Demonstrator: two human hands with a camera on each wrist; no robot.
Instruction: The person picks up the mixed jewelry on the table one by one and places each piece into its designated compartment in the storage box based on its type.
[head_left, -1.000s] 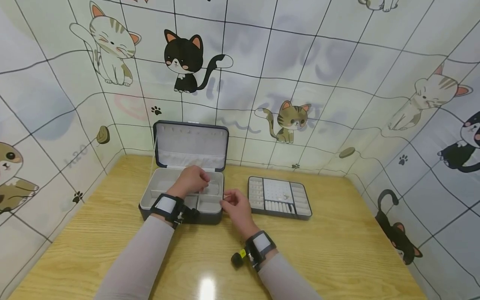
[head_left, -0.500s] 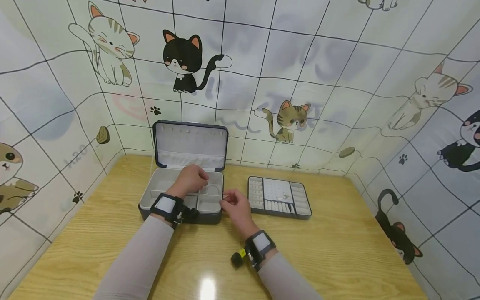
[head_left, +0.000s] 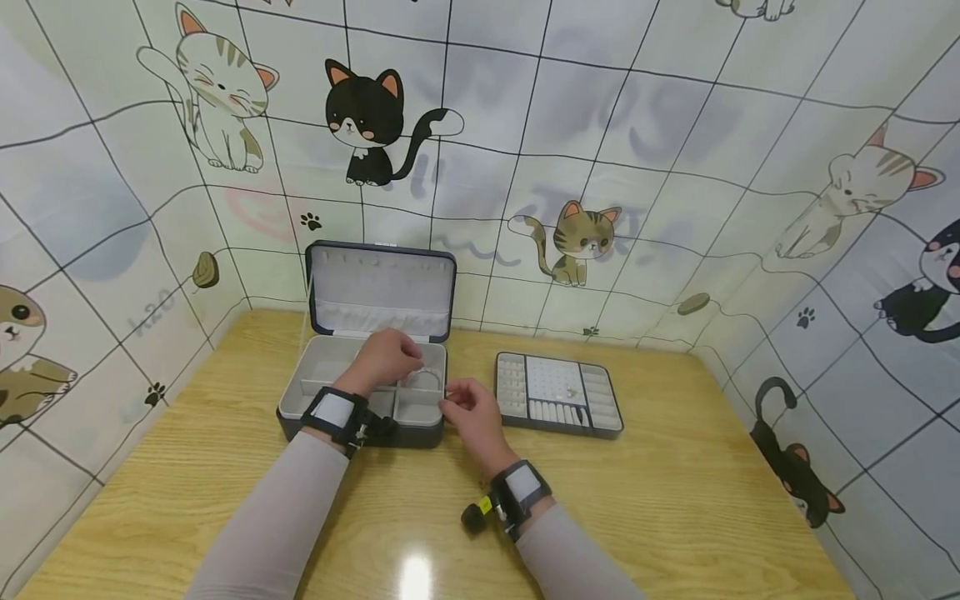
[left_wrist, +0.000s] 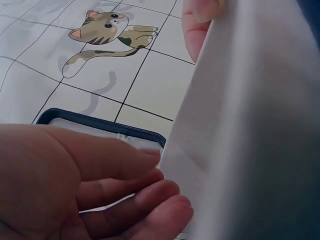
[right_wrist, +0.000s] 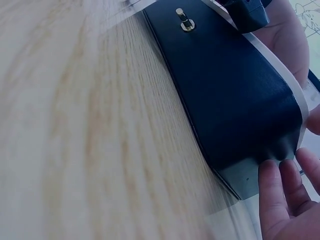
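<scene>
A dark blue jewelry box (head_left: 408,436) with a pale lining and dividers stands with its lid (head_left: 381,287) raised. My left hand (head_left: 382,360) is inside it, over the back compartments, thumb and forefinger close together. Just below these fingertips, a thin ring-shaped piece like a bracelet (head_left: 429,380) lies in the back right compartment. Whether the fingers pinch it is not visible; the left wrist view shows the left fingers (left_wrist: 160,200) bent beside the pale divider (left_wrist: 187,150). My right hand (head_left: 474,412) holds the box's right end, right fingers (right_wrist: 270,185) on the outer wall and thumb at the rim.
On the wooden table (head_left: 675,467), right of the box, lies a shallow jewelry tray (head_left: 501,421) with ring slots and small earrings. A cat-patterned sheet (head_left: 495,125) hangs behind and at both sides. A gold-coloured clasp (right_wrist: 186,21) sticks out from the box front.
The left fingertips have shifted slightly to the right over the back right compartment. The ring-shaped piece below them has moved a little. My right hand stays on the box.
</scene>
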